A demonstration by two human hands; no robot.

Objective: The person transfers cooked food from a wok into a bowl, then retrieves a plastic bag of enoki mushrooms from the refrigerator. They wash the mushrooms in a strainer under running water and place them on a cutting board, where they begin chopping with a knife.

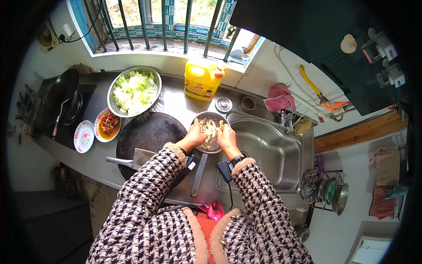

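Note:
Over a long-handled metal saucepan (215,116), both hands hold a bunch of pale food strips (207,128), possibly torn mushrooms. My left hand (194,136) grips the strips from the left, its thumb on top. From the right, my right hand (227,137) pinches them with curled fingers. More pale pieces lie low in the pan, partly hidden by the hands. The pan's grey handle (199,175) points towards me. Left of it is a round dark chopping board (148,128), with a cleaver (142,158) lying on it, partly covered by my left sleeve.
A colander (110,99) of chopped lettuce, a plate of red stir-fried food (109,125) and a floral plate (84,136) stand left. Behind the pan are a yellow oil jug (201,81) and a glass lid (223,104). A steel sink (273,145) lies right; a wok (62,89) sits far left.

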